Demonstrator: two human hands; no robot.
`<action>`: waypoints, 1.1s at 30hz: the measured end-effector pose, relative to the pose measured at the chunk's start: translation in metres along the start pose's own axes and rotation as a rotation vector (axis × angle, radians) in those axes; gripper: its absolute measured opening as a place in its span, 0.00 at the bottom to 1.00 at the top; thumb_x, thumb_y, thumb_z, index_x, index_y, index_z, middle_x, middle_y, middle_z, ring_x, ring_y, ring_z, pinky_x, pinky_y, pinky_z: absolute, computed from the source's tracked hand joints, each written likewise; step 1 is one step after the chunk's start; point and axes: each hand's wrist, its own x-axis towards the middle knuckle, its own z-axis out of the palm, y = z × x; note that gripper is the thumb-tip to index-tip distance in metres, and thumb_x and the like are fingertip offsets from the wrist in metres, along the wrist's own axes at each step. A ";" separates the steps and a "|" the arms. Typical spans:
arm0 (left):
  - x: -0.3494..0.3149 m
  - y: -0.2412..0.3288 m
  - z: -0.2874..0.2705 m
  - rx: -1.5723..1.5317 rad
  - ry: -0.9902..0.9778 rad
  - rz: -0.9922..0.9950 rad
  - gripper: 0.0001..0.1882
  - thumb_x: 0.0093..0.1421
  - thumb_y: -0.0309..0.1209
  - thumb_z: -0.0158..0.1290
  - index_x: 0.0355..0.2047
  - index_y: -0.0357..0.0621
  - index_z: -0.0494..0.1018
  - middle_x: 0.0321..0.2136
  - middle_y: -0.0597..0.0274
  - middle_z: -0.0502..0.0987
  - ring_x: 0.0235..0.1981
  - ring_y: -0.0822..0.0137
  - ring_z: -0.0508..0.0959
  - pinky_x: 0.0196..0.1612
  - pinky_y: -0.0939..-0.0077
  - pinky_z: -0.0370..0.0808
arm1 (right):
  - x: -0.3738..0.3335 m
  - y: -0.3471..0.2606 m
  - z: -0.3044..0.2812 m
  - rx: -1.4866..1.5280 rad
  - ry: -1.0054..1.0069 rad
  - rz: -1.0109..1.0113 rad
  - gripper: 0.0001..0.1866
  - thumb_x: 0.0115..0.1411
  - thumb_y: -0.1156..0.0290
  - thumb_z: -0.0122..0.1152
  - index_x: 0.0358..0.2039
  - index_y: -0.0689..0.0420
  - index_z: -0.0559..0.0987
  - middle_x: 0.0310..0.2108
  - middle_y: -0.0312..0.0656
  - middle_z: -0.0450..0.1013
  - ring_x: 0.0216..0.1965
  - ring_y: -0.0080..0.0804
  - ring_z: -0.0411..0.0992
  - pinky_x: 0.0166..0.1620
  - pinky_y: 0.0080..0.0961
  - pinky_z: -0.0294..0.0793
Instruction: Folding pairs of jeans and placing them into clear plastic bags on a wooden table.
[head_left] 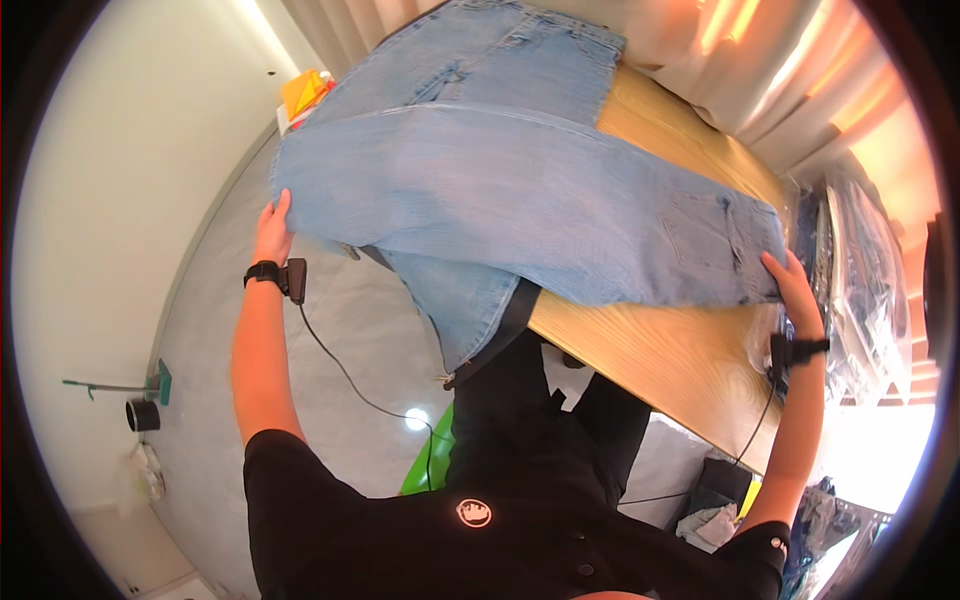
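A pair of light blue jeans (480, 190) is stretched across in front of me, folded lengthwise. My left hand (272, 232) grips its far-left end, thumb on top and the other fingers hidden behind the cloth. At the opposite end, near a back pocket, my right hand (792, 285) pinches the edge. More blue denim (510, 55) lies flat beyond it on the wooden table (650, 345). Another denim part (450, 305) hangs over the near-left table edge; I cannot tell which garment it belongs to.
Clear plastic-wrapped garments (865, 280) are stacked at the right. Pale curtains (790, 70) hang behind the table. A yellow item (303, 95) stands past the far-left corner. On the floor at left are a green-handled tool (160, 382) and a black container (143, 414). Cables run from both wrists.
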 end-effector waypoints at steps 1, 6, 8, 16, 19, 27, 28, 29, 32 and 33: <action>0.004 0.004 -0.003 0.015 0.016 0.001 0.26 0.60 0.42 0.53 0.53 0.38 0.63 0.51 0.58 0.69 0.52 0.65 0.68 0.56 0.65 0.62 | -0.007 0.005 -0.002 -0.067 0.033 -0.023 0.19 0.61 0.67 0.55 0.49 0.64 0.71 0.41 0.37 0.73 0.41 0.22 0.69 0.47 0.18 0.66; 0.015 0.041 -0.008 0.053 0.098 0.164 0.25 0.61 0.39 0.52 0.53 0.37 0.62 0.49 0.59 0.71 0.50 0.67 0.70 0.54 0.69 0.65 | -0.082 -0.015 -0.009 -0.286 0.284 -0.013 0.20 0.61 0.67 0.55 0.50 0.65 0.68 0.40 0.39 0.72 0.40 0.22 0.68 0.43 0.17 0.66; 0.016 0.066 0.001 0.079 0.014 0.169 0.25 0.61 0.38 0.52 0.53 0.37 0.62 0.49 0.59 0.71 0.50 0.67 0.70 0.53 0.70 0.66 | -0.120 -0.014 -0.010 -0.297 0.356 -0.007 0.20 0.61 0.68 0.55 0.50 0.65 0.67 0.40 0.39 0.72 0.39 0.22 0.68 0.42 0.17 0.66; 0.064 0.073 0.011 1.002 -0.243 0.481 0.24 0.60 0.34 0.53 0.52 0.31 0.63 0.46 0.56 0.73 0.47 0.66 0.73 0.51 0.73 0.67 | -0.184 -0.013 0.049 -0.687 0.479 0.403 0.20 0.58 0.67 0.57 0.49 0.58 0.65 0.35 0.46 0.72 0.34 0.33 0.72 0.38 0.25 0.69; 0.076 0.069 0.035 0.916 -0.157 0.342 0.21 0.57 0.32 0.55 0.48 0.34 0.68 0.42 0.56 0.75 0.45 0.68 0.74 0.50 0.75 0.68 | -0.188 0.075 0.031 -0.513 0.562 0.007 0.19 0.57 0.66 0.59 0.46 0.61 0.67 0.36 0.46 0.71 0.35 0.35 0.71 0.40 0.27 0.69; 0.083 0.072 0.046 0.943 0.147 0.649 0.14 0.59 0.36 0.53 0.38 0.37 0.71 0.35 0.54 0.77 0.39 0.66 0.76 0.44 0.73 0.71 | -0.172 0.070 0.054 -0.672 0.811 0.026 0.18 0.54 0.66 0.63 0.40 0.66 0.71 0.41 0.48 0.66 0.45 0.40 0.64 0.49 0.29 0.62; 0.084 0.072 0.043 0.935 0.146 0.661 0.14 0.59 0.36 0.53 0.38 0.37 0.71 0.35 0.54 0.77 0.39 0.66 0.76 0.44 0.73 0.71 | -0.173 0.069 0.054 -0.706 0.867 0.003 0.18 0.54 0.67 0.63 0.39 0.66 0.71 0.41 0.48 0.66 0.45 0.39 0.64 0.49 0.28 0.62; 0.088 0.072 0.036 0.910 0.201 0.686 0.14 0.60 0.37 0.53 0.38 0.37 0.71 0.35 0.54 0.77 0.39 0.66 0.76 0.44 0.74 0.71 | -0.175 0.075 0.052 -0.697 0.903 -0.014 0.15 0.55 0.67 0.62 0.35 0.64 0.71 0.40 0.45 0.65 0.44 0.37 0.63 0.49 0.26 0.61; 0.088 0.076 0.035 0.913 0.262 0.661 0.15 0.61 0.37 0.52 0.38 0.37 0.69 0.33 0.55 0.77 0.37 0.66 0.76 0.43 0.73 0.71 | -0.178 0.062 0.045 -0.558 0.847 0.137 0.14 0.55 0.67 0.62 0.33 0.63 0.71 0.38 0.43 0.64 0.41 0.32 0.62 0.45 0.24 0.61; 0.090 0.080 0.033 0.904 0.251 0.659 0.16 0.61 0.38 0.51 0.40 0.36 0.69 0.33 0.55 0.77 0.37 0.65 0.76 0.43 0.73 0.71 | -0.176 0.059 0.045 -0.525 0.856 0.123 0.13 0.56 0.66 0.61 0.32 0.62 0.70 0.33 0.41 0.65 0.34 0.28 0.62 0.38 0.23 0.61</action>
